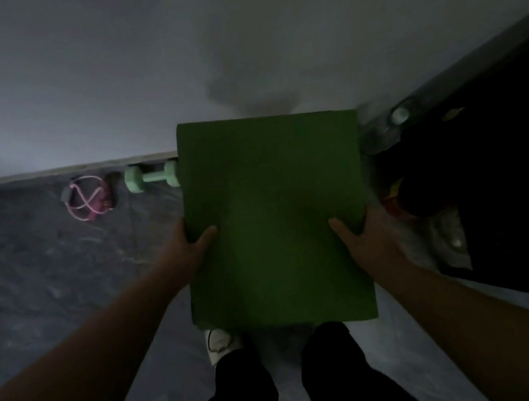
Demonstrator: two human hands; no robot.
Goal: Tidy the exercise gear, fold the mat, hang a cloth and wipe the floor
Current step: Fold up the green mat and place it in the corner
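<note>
Presently catalogued, largest item first.

Wall: one, pale, meeting a dark floor along a skirting line.

Mat: one, green, already folded into a flat rectangle, held clear of the floor in front of the person, its far edge towards the wall. Judged step: carrying or setting down the folded mat. To do it well, keep both side grips level so the layers do not slide apart, and lower it flat or lean it by the wall beside the other gear.

Hands: two. Left hand grips the mat's left edge, thumb on top, fingers hidden beneath. Right hand grips the right edge likewise, thumb on top, fingers hidden beneath.

Dark furniture: one mass at right, detail too dim to tell.

Dumbbell: one, mint green, on the floor against the skirting, just beside the mat's left edge.

Resistance band: one, pink, coiled, near the dumbbell.

Shoe: one visible, white.
</note>
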